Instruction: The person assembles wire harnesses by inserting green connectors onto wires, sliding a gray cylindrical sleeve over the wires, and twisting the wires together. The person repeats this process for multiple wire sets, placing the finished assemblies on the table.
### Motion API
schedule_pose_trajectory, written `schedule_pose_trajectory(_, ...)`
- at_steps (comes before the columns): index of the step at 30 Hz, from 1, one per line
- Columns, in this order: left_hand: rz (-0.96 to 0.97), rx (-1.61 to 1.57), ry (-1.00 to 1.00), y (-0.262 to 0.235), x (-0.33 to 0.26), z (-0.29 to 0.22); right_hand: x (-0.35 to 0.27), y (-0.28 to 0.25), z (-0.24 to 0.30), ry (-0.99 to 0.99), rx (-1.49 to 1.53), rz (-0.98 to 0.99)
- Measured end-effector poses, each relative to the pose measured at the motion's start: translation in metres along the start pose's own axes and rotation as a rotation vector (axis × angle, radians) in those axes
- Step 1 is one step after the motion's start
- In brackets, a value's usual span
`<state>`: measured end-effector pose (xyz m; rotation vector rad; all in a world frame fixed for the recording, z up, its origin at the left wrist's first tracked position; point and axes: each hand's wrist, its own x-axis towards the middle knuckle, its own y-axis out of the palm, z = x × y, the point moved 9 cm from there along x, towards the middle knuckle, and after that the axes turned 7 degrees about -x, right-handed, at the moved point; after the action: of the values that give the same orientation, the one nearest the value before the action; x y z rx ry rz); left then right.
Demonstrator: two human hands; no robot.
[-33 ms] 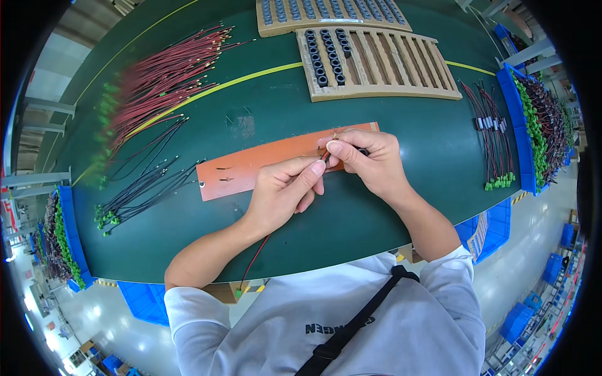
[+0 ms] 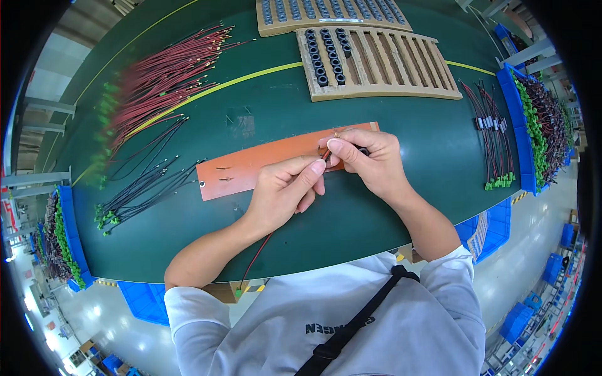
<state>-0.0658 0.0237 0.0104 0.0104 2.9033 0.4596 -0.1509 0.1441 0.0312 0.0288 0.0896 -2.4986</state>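
My left hand (image 2: 285, 191) pinches a thin red-and-black wire (image 2: 326, 155) between thumb and forefinger. A red wire (image 2: 256, 258) runs from below that hand to the table's near edge, where it ends in a small green connector (image 2: 239, 292). Close beside it, my right hand (image 2: 370, 160) is closed with thumb against forefinger at the wire's coppery tip (image 2: 336, 135). A black round part (image 2: 363, 151) shows between its fingers, mostly hidden. Both hands are above the right half of an orange board (image 2: 251, 164), which has small dark slots.
A cardboard tray (image 2: 389, 94) holds black ring-shaped parts in its left rows; another filled tray (image 2: 370, 26) lies behind. Red wires (image 2: 169, 69) and black wires (image 2: 147, 191) spread at left. More wires (image 2: 492, 135) lie right, beside a blue bin (image 2: 523, 141) of green-ended wires.
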Motion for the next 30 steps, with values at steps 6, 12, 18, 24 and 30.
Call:
schedule_pose_trajectory(6,0.033,0.024,-0.14,-0.002,0.0,-0.005,0.003,-0.006,0.009,-0.084,-0.04,0.015)
schedule_pose_trajectory(12,0.003,0.268,0.067,-0.017,0.002,-0.034,0.013,-0.015,-0.004,-0.101,0.327,0.02)
schedule_pose_trajectory(18,-0.004,0.415,0.162,-0.011,0.001,-0.045,0.008,-0.009,0.004,-0.093,0.406,0.035)
schedule_pose_trajectory(24,-0.048,0.587,0.339,-0.004,-0.001,-0.059,0.006,-0.009,0.004,-0.099,0.541,0.025)
schedule_pose_trajectory(30,-0.111,0.783,0.503,0.003,-0.005,-0.076,0.006,-0.01,0.006,-0.105,0.581,-0.012)
